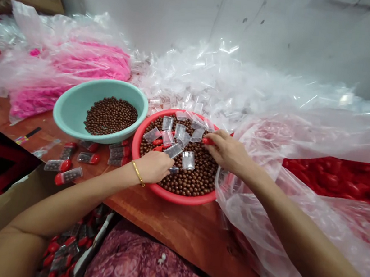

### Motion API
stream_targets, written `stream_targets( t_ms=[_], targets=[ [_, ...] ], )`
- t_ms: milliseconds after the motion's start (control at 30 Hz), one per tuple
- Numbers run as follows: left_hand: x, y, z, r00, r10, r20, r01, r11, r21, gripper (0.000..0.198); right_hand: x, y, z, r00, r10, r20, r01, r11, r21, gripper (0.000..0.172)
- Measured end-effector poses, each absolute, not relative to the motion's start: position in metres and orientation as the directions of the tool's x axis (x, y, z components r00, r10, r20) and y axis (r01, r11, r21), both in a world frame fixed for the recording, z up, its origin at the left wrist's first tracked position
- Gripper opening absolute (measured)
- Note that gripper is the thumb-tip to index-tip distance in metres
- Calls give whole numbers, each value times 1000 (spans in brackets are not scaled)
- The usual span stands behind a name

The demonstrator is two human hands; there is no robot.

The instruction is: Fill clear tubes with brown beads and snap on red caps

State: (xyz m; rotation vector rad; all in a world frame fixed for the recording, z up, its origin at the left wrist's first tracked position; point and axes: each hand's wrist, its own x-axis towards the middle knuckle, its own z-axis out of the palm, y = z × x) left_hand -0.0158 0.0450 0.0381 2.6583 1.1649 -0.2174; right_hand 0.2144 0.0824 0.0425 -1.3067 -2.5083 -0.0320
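A red bowl (177, 197) full of small brown balls (197, 176) sits at the table's front, with several clear plastic tubes (189, 160) and red caps lying on the balls. My left hand (154, 167) rests on the balls at the bowl's near left side, fingers curled around a clear tube. My right hand (226, 150) reaches in from the right rim and pinches a red cap (208, 141). A gold bracelet is on my left wrist.
A teal bowl (73, 110) with more brown balls stands to the left. Filled red-capped tubes (69, 174) lie before it. A heap of clear tubes (219, 81) lies behind, pink caps in bags (89, 60) at left, a bag of red caps (346, 180) at right. A box of filled tubes (68, 246) sits below.
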Motion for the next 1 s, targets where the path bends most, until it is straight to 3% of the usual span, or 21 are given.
stream_targets(
  t_ms=[67,133,200,267,367,433,500,567,633,733,833,933,1000],
  targets=[
    [-7,46,31,675,702,-229,738,-655,166,19,213,76,42,-364,850,381,760,507,-405,16],
    [1,48,24,675,707,-213,738,-641,211,19,208,67,41,-208,914,349,635,398,-663,15],
    [7,49,17,657,732,-179,748,-605,273,21,202,59,40,-114,958,262,499,284,-819,15],
    [9,52,11,630,763,-149,751,-548,369,18,197,54,37,-78,974,212,427,225,-876,15],
    [4,58,6,595,798,-98,653,-409,637,10,196,50,33,-39,982,182,411,182,-893,15],
    [-1,61,4,549,830,-94,477,-220,851,8,200,48,29,-8,987,158,412,147,-899,16],
    [-8,62,4,504,854,-128,254,-5,967,11,206,43,26,7,982,188,456,164,-875,14],
    [-13,61,5,470,873,-130,77,106,991,19,213,38,24,-21,971,237,582,205,-787,10],
    [-17,58,9,438,895,-79,-31,103,994,30,216,32,23,-92,974,208,736,207,-644,8],
    [-18,51,15,436,899,-33,-97,83,992,41,215,27,25,-185,976,114,870,217,-442,14],
    [-17,43,19,426,904,-36,-146,108,983,40,210,27,29,-222,966,131,920,252,-301,21],
    [-18,34,20,420,901,-108,-215,214,953,41,208,29,32,-202,966,162,926,242,-291,17],
    [-20,28,20,452,870,-199,-215,323,922,44,207,29,34,-166,970,178,870,229,-436,16]
  ],
)
